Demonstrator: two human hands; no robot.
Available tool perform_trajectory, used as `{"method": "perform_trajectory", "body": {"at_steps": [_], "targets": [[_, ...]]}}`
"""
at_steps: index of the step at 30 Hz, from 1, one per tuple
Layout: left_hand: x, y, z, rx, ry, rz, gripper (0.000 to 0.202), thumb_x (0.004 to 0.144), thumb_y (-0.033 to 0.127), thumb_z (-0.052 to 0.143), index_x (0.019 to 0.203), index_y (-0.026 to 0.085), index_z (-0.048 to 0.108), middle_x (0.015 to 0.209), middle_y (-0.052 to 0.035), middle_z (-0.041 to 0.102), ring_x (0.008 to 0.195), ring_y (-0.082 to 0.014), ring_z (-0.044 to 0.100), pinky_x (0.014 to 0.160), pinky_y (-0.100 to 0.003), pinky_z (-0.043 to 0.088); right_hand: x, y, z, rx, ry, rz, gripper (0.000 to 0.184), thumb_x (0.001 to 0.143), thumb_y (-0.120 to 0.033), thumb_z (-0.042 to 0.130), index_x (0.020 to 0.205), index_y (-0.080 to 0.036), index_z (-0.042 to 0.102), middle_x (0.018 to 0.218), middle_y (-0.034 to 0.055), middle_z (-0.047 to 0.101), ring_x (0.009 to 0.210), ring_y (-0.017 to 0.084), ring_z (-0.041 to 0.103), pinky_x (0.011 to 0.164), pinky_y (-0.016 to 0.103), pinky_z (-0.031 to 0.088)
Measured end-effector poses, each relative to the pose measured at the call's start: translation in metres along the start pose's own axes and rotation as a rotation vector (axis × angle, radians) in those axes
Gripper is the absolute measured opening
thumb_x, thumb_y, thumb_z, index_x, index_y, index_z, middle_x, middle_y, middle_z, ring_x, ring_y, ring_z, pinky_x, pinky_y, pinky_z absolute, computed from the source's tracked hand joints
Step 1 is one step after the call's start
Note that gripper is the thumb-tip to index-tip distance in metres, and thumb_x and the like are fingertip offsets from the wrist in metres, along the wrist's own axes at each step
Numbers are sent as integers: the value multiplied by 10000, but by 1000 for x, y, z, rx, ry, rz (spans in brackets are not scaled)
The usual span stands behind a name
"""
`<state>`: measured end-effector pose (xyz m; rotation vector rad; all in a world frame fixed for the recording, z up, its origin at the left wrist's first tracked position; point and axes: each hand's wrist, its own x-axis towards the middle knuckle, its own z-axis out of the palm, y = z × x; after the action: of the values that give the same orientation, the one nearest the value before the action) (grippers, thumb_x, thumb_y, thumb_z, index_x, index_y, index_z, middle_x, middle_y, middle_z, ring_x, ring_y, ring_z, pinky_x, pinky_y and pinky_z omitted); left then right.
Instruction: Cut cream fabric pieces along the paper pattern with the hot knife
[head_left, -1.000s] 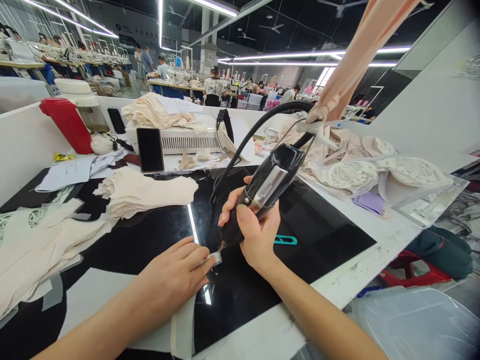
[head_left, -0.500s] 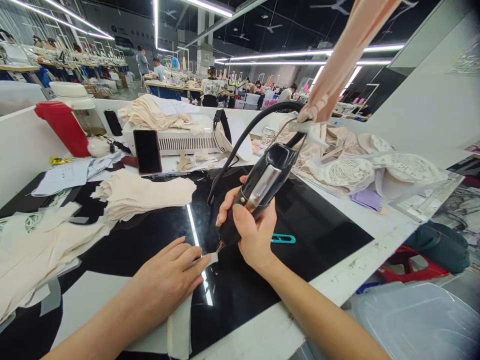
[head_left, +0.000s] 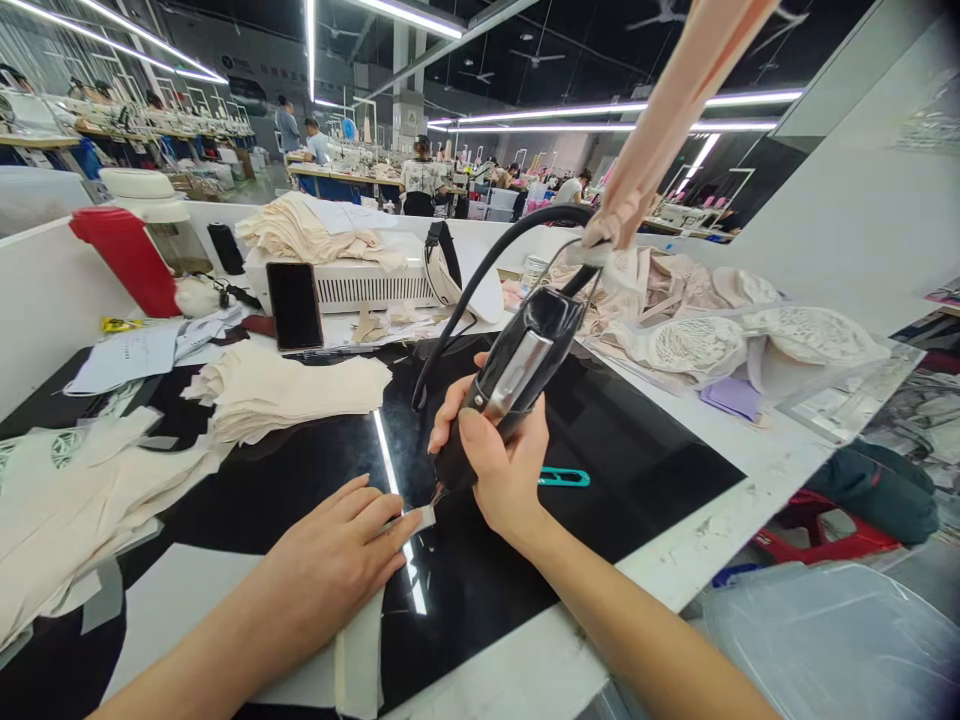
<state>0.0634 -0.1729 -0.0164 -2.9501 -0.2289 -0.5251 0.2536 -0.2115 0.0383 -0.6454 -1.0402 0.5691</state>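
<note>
My right hand (head_left: 501,462) is wrapped round a black corded hand tool (head_left: 517,372) with a silver clip, held tilted with its tip down on a small pale piece of fabric (head_left: 421,518). My left hand (head_left: 337,555) lies flat on the glossy black work surface (head_left: 637,460), its fingers stretched out and pressing that piece down at the tool's tip. A thick black cable (head_left: 495,262) arcs up from the tool's rear toward a hanging pink strap (head_left: 660,130).
Stacks of cream fabric pieces (head_left: 285,388) lie left and behind. A teal clip (head_left: 564,478) rests right of my right hand. A phone (head_left: 294,305) leans on a white machine (head_left: 375,282). Lace pieces (head_left: 705,345) lie at right. People work at distant tables.
The view shifted slightly. Both hands and the tool stay at almost the same place, with the tool's tip still on the small piece.
</note>
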Motion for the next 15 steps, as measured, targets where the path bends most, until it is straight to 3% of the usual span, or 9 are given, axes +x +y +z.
{"method": "perform_trajectory", "body": {"at_steps": [15], "targets": [[3,0,-2,-7,33,16,326,1093,219,413,1330,142,623,1087,-87,651,1007,-245,643,1038,-467,468,-1,-2,-2,-40,22,-10,241,925,-313,749,1024,-260,535,826,-62,642,571,80,607,516,218,533]]}}
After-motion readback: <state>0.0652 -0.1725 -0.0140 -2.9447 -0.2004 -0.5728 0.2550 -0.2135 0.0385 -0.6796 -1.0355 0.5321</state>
